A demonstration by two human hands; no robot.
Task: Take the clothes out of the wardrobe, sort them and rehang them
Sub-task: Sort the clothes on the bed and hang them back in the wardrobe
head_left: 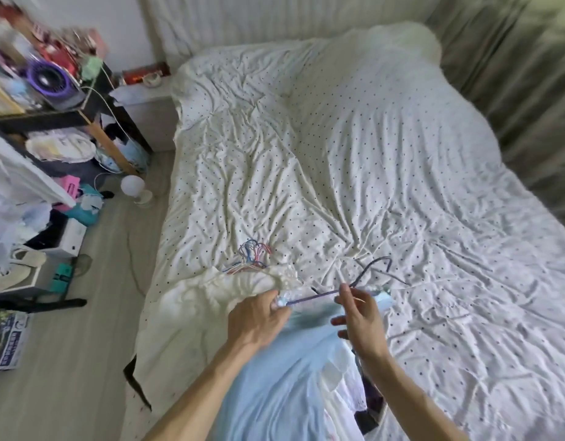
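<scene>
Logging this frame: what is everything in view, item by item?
bed: one, white with dark dots, centre and right
purple hanger: one, purple, over the bed's near edge
light blue garment: one, light blue, below the purple hanger
cream garment: one, cream, near-left part of bed
loose hangers: bundle, pink and blue, on bed beyond cream garment
shelf unit: one, dark, cluttered, far left
globe lamp: one, white, floor beside bed
left hand: one, grips light blue garment's shoulder
right hand: one, pinches purple hanger
</scene>
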